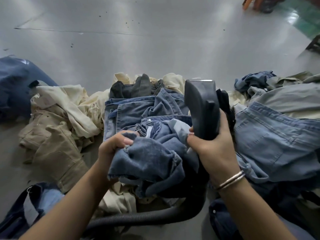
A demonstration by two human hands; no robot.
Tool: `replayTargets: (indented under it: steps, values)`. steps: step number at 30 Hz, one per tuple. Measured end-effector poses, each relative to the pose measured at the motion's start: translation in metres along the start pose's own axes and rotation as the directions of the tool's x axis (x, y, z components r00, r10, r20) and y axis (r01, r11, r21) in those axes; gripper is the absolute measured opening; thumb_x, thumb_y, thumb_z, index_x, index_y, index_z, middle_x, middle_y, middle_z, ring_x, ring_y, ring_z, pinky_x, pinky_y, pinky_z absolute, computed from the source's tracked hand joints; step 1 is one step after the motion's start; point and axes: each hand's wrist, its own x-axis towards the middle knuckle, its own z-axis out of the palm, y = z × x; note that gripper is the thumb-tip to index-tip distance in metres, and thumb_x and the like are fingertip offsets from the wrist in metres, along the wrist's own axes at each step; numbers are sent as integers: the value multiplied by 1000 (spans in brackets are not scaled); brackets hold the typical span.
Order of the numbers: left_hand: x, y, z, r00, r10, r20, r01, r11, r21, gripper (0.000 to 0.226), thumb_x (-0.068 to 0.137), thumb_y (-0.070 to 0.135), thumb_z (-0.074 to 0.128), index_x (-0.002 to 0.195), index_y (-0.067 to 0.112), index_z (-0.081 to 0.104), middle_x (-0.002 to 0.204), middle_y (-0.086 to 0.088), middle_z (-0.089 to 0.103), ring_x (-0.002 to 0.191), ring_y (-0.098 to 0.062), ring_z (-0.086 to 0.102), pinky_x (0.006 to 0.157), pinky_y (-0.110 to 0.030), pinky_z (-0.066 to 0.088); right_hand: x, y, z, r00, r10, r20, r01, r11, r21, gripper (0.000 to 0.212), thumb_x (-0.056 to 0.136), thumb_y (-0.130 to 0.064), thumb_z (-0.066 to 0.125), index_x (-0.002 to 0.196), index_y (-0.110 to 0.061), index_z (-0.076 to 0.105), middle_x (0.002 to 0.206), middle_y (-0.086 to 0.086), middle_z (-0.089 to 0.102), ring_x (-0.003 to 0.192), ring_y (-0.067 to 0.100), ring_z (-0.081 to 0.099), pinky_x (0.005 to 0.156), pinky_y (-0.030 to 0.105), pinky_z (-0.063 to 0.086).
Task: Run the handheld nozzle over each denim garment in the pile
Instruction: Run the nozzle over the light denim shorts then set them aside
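Soft, even daylight — pale glare streaks on the grey floor (155, 40), wide-angle bending and blur toward the edges.

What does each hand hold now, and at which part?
The right hand grips the black nozzle by its handle end, near the hose. The left hand bunches a fold of the blue denim garment at its frayed edge.

The nozzle (201, 108) is matt dark-grey plastic, and its hose (155, 217) is ribbed black plastic. The blue denim garment (152, 160) is soft, faded cloth with frayed raw edges, while the cream garments (72, 104) and the tan trousers (57, 149) are matt woven cloth. The grey floor (138, 40) is smooth and glossy, and the wrist bangles (231, 180) shine like metal.
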Motion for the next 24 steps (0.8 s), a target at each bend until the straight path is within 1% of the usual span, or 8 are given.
replayTargets:
  steps: [3,8,10,13,15,17,20,24]
  values:
    - [-1,-1,-11,961,167,221,-137,980,-142,8,47,5,54,42,1,59,46,-12,52,44,-21,52,47,-21,41,16,-6,-15,988,39,-148,-31,998,55,49,65,12,70,102,-15,56,68,-8,64,60,4,58,58,18,49]
    - [2,-16,-38,853,273,445,-389,900,194,37,59,25,55,52,-10,45,68,-26,40,64,-41,37,61,-46,33,25,-15,-39,971,87,-224,-23,961,275,38,57,2,62,92,-10,56,64,-9,66,61,5,62,58,19,50]
    - [11,-23,-47,869,214,446,-438,751,494,41,66,31,51,67,-10,56,83,-13,53,78,-34,50,73,-39,40,24,-15,-37,970,102,-222,-35,957,287,34,59,3,64,90,-9,58,65,-9,66,63,5,62,60,19,50]
    - [18,-35,-45,925,325,194,-307,344,888,30,72,19,51,97,9,65,112,-1,57,106,-24,54,93,-39,43,22,-10,-27,979,85,-184,-31,959,282,35,65,9,64,91,-12,57,69,-6,65,63,6,62,60,21,51]
    - [14,-41,-30,884,451,121,-323,403,856,36,75,14,48,108,13,62,115,-1,57,107,-22,54,93,-41,45,22,-10,-18,983,80,-168,-35,965,259,38,60,4,63,94,-11,56,72,-5,63,64,8,60,60,22,50]
    - [10,-46,-14,874,473,111,-376,515,770,39,81,41,51,113,21,58,110,7,58,100,-11,55,88,-35,48,23,-10,-13,985,83,-149,-41,965,260,40,58,1,62,96,-8,56,72,-5,63,64,10,59,60,23,50]
    - [12,-65,6,965,257,47,-178,515,839,86,67,84,46,130,24,42,126,9,45,116,-9,46,96,-32,44,26,-14,-13,985,97,-141,-49,949,310,32,60,3,60,89,-8,58,69,-5,64,62,10,60,58,22,50]
    - [26,-89,21,982,18,-186,125,675,727,103,61,79,60,137,15,31,139,-2,33,126,-21,43,99,-34,38,22,-18,-16,988,116,-99,-76,936,343,27,61,2,60,84,-13,62,71,-4,66,63,7,63,57,19,50]
